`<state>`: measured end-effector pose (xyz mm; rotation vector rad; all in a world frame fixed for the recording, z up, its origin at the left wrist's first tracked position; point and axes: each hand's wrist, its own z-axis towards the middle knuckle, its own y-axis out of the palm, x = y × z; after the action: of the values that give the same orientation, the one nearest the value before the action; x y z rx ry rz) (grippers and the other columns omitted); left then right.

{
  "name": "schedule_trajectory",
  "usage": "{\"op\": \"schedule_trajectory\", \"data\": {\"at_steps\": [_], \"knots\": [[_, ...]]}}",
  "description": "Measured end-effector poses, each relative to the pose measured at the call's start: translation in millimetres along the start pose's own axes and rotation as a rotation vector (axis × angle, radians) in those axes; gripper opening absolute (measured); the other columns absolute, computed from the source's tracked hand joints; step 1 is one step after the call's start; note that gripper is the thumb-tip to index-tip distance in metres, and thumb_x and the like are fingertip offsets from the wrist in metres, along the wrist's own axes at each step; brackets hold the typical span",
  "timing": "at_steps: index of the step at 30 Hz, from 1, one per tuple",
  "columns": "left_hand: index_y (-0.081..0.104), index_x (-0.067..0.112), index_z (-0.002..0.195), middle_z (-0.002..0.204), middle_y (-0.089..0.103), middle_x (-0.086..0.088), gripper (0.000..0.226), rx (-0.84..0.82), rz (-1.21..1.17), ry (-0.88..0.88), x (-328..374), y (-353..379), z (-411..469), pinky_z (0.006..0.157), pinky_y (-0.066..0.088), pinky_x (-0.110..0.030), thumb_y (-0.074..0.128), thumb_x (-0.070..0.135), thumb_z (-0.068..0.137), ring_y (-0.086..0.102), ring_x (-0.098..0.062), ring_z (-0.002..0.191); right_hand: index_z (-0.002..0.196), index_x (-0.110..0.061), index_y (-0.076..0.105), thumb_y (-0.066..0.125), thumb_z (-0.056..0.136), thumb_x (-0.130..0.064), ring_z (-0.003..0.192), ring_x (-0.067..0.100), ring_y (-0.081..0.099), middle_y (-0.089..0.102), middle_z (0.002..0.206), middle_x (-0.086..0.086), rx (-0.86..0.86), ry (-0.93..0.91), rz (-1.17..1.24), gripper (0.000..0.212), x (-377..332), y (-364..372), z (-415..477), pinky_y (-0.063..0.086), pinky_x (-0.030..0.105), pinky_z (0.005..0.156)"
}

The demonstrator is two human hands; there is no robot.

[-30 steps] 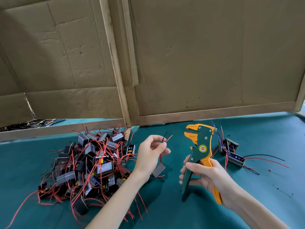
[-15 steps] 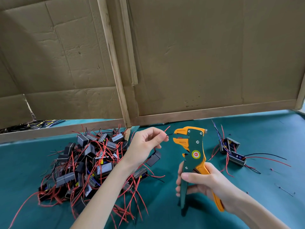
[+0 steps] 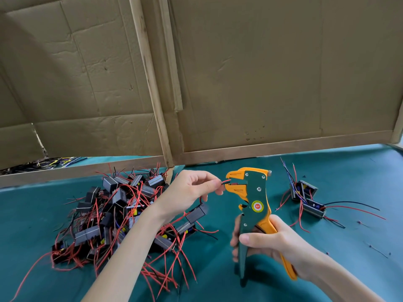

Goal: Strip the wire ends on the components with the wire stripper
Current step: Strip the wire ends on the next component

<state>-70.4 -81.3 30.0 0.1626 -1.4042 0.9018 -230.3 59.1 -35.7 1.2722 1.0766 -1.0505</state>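
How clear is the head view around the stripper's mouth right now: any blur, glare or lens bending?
Head view: light soft and even, no glare; the wire ends pinched in the left hand read sharp at the wire stripper, which the right hand grips; the hanging component looks slightly smeared; the wide lens tilts and bows the wooden frame toward the picture's edges.
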Motion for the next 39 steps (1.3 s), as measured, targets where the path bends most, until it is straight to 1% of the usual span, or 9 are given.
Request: {"op": "schedule_trajectory", "data": {"at_steps": [10, 18, 26, 29, 31, 33, 35, 37, 39], "knots": [[0.069, 0.011, 0.080, 0.059, 0.062, 0.018, 0.022, -0.150, 0.054, -0.029, 6, -12, -6, 0.054, 0.035, -0.004, 0.054, 0.012, 0.096, 0.048, 0.006, 0.054, 0.089, -0.013, 0.067, 0.079, 0.072, -0.022, 0.078, 0.036, 0.067, 0.070, 0.087, 0.021, -0.057, 0.000, -0.117, 0.022, 0, 0, -2, 0.053, 0.041, 0.080], [0.069, 0.007, 0.084, 0.056, 0.060, 0.019, 0.021, -0.193, 0.051, -0.039, 7, -16, -7, 0.054, 0.034, -0.004, 0.054, 0.013, 0.096, 0.046, 0.004, 0.052, 0.083, -0.018, 0.068, 0.080, 0.073, -0.025, 0.075, 0.035, 0.066, 0.069, 0.081, 0.021, -0.057, -0.010, -0.159, 0.017, 3, 2, -2, 0.053, 0.034, 0.073], [0.070, 0.012, 0.082, 0.061, 0.061, 0.016, 0.022, -0.210, 0.036, -0.032, 1, -21, -5, 0.060, 0.036, -0.007, 0.054, 0.015, 0.097, 0.043, 0.000, 0.058, 0.068, -0.016, 0.059, 0.079, 0.071, -0.035, 0.056, 0.031, 0.059, 0.064, 0.062, 0.018, 0.030, -0.007, -0.228, 0.028, 7, 6, -2, 0.051, 0.040, 0.069], [0.071, 0.012, 0.082, 0.066, 0.065, 0.014, 0.021, -0.214, 0.010, -0.036, 0, -21, -5, 0.062, 0.038, -0.008, 0.055, 0.016, 0.096, 0.047, -0.002, 0.060, 0.062, -0.007, 0.054, 0.078, 0.070, -0.035, 0.048, 0.028, 0.053, 0.059, 0.054, 0.018, 0.101, -0.023, -0.228, 0.037, 10, 12, -1, 0.052, 0.036, 0.059], [0.073, 0.015, 0.083, 0.074, 0.069, 0.010, 0.019, -0.206, 0.002, -0.045, -1, -20, -4, 0.067, 0.042, -0.012, 0.057, 0.015, 0.094, 0.052, -0.005, 0.066, 0.058, -0.009, 0.051, 0.076, 0.066, -0.033, 0.036, 0.023, 0.043, 0.051, 0.045, 0.015, 0.247, -0.042, -0.215, 0.036, 19, 15, 2, 0.045, 0.030, 0.045], [0.074, 0.016, 0.085, 0.079, 0.070, 0.006, 0.017, -0.179, 0.010, -0.057, -3, -20, -4, 0.071, 0.045, -0.015, 0.059, 0.014, 0.093, 0.057, -0.004, 0.070, 0.058, -0.011, 0.048, 0.074, 0.064, -0.032, 0.032, 0.022, 0.038, 0.045, 0.041, 0.014, 0.326, -0.025, -0.184, 0.034, 23, 15, 4, 0.040, 0.027, 0.040], [0.073, 0.012, 0.088, 0.080, 0.071, 0.003, 0.014, -0.162, 0.010, -0.081, -6, -18, -3, 0.073, 0.046, -0.016, 0.059, 0.013, 0.093, 0.060, -0.005, 0.073, 0.059, -0.014, 0.054, 0.077, 0.065, -0.029, 0.036, 0.024, 0.043, 0.049, 0.046, 0.018, 0.262, 0.012, -0.139, 0.029, 20, 13, 5, 0.045, 0.029, 0.042], [0.072, 0.009, 0.089, 0.081, 0.071, 0.002, 0.013, -0.121, 0.013, -0.111, -10, -17, -2, 0.074, 0.046, -0.014, 0.060, 0.012, 0.093, 0.061, -0.006, 0.077, 0.069, -0.013, 0.065, 0.082, 0.066, -0.026, 0.052, 0.031, 0.057, 0.058, 0.062, 0.024, 0.136, 0.031, -0.020, 0.022, 13, 10, 5, 0.053, 0.038, 0.055], [0.071, 0.010, 0.089, 0.083, 0.072, 0.001, 0.013, -0.041, 0.038, -0.128, -13, -16, 0, 0.076, 0.045, -0.012, 0.059, 0.011, 0.093, 0.063, -0.003, 0.079, 0.085, -0.005, 0.066, 0.083, 0.067, -0.023, 0.069, 0.039, 0.063, 0.063, 0.077, 0.029, 0.072, 0.058, 0.053, 0.031, 10, 7, 5, 0.055, 0.047, 0.068]]}}
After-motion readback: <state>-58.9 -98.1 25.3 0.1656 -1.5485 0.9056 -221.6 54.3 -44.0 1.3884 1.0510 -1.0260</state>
